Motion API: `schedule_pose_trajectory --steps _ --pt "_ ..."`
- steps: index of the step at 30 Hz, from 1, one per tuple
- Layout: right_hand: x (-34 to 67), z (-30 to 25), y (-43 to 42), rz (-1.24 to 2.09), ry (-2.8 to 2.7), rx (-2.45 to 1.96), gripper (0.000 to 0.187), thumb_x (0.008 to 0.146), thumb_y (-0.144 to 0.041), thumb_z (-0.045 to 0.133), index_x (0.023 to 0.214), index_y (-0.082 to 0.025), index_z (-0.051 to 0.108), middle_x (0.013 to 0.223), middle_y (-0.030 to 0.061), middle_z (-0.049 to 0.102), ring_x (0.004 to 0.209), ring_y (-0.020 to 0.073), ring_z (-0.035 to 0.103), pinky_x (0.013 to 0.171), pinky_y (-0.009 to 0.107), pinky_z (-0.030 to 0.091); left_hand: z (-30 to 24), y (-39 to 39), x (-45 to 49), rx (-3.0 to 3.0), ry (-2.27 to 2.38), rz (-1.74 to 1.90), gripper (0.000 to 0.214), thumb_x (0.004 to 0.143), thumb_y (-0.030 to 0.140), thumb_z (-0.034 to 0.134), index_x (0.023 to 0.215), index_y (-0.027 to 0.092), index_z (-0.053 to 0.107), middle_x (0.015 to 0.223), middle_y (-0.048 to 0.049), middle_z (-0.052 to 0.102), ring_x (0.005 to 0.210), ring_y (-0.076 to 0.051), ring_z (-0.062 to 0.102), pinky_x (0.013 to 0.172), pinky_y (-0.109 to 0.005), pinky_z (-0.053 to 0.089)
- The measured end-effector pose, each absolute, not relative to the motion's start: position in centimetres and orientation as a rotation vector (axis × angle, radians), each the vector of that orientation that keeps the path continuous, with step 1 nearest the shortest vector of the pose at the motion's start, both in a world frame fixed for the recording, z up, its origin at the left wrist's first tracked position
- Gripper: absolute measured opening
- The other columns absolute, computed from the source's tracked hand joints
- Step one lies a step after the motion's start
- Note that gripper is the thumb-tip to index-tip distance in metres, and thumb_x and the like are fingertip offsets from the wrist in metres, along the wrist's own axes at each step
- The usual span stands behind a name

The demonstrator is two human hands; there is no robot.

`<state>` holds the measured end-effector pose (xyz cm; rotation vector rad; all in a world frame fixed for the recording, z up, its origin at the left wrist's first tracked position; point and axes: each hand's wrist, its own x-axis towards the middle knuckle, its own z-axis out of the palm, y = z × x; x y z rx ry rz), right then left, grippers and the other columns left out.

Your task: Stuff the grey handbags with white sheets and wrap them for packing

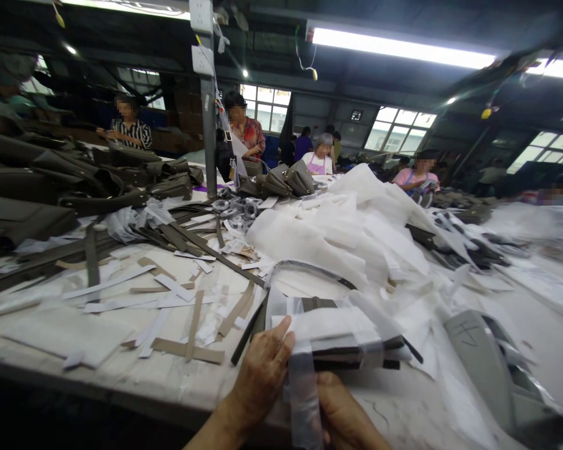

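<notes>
The left hand (261, 364) pinches a flat, white-wrapped, dark-edged bundle (342, 330) at the near edge of a pale worktable (169, 378); right hand (341, 406) by a translucent plastic strip (304, 397), grip unclear; probably light, slippery, best held by its ends

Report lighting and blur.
Head view, above: fluorescent tube and windows glare white against a dark ceiling; head view, bottom left: black shadow below the table; head view, far right: translucent sheeting smeared by blur; head view, low centre: left hand fairly clear.

Smooth, translucent plastic strip (304, 397)
</notes>
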<state>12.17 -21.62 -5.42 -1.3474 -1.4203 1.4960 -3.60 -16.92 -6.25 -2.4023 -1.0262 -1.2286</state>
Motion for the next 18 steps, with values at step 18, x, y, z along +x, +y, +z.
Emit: schedule_pose_trajectory --steps 18 --pt "13.4 -9.7 -24.4 1.752 -1.077 -1.362 0.048 0.059 -0.056 0.077 0.078 -0.012 0.070 0.060 0.0024 0.065 0.047 0.0069 0.049 0.045 0.017 0.029 -6.6 -16.8 -3.6 -2.554 -0.878 -1.131 0.041 0.093 0.008 0.042 0.130 0.015 0.056 0.125 -0.0109 0.065 0.119 -0.022 0.057 0.095 -0.037 0.049"
